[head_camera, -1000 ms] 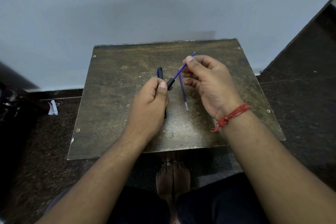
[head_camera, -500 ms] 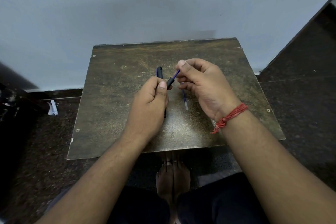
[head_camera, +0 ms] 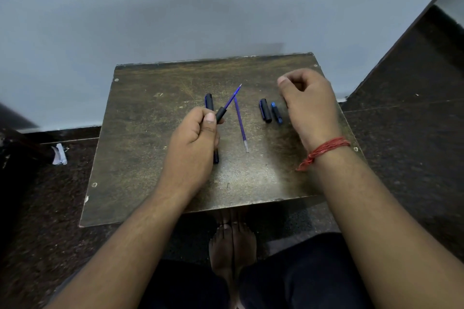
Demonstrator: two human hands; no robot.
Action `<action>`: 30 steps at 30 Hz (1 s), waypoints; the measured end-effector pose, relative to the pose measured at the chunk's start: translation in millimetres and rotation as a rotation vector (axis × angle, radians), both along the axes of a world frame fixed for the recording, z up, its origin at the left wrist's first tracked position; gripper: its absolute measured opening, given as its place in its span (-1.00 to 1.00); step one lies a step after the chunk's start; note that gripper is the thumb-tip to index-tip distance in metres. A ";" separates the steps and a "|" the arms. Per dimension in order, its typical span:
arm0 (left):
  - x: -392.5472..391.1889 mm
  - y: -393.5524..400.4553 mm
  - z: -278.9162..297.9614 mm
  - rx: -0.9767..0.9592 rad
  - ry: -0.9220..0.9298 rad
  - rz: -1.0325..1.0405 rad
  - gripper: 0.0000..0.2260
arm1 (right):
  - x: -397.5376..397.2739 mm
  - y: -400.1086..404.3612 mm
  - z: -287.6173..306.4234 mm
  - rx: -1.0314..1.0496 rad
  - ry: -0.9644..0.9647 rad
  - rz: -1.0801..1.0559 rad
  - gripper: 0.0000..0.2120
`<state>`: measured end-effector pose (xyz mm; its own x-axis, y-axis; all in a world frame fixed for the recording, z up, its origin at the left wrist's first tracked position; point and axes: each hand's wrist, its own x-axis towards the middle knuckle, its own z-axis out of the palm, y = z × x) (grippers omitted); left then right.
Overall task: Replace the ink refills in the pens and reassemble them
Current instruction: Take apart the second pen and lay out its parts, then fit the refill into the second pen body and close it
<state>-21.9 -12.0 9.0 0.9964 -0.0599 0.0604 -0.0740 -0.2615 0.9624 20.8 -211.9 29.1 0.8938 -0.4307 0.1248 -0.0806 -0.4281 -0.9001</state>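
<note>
My left hand (head_camera: 193,143) grips a black pen barrel (head_camera: 221,114) above the small table. A blue refill (head_camera: 233,96) sticks out of the barrel and points up and to the right. A second pen (head_camera: 209,102) lies on the table, partly hidden under that hand. A loose blue refill (head_camera: 241,125) lies in the middle. To its right lie a black cap (head_camera: 265,110) and a short blue-and-black pen piece (head_camera: 276,113). My right hand (head_camera: 308,103) hovers just right of them, fingers loosely curled, with nothing seen in it.
The worn dark wooden table (head_camera: 150,183) stands against a pale wall. My bare feet (head_camera: 232,241) show under its near edge. A white paper scrap (head_camera: 59,154) lies on the dark floor at the left.
My right hand has let go of the refill and moved right, uncovering the cap and the short piece. My left hand still holds the barrel, with the refill sticking out of it.
</note>
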 end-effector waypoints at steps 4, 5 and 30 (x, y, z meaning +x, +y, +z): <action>-0.3 -0.4 -0.8 0.000 0.003 -0.007 -0.72 | -0.4 -9.5 -2.8 -0.233 0.078 -0.036 -0.93; -0.3 -0.3 -0.8 0.004 0.001 -0.006 -0.71 | 0.1 -8.8 -3.2 -0.288 0.104 -0.026 -0.93; -0.2 -0.9 -1.1 0.025 -0.019 -0.001 -0.71 | -5.0 34.5 7.6 0.448 -0.027 0.157 -0.94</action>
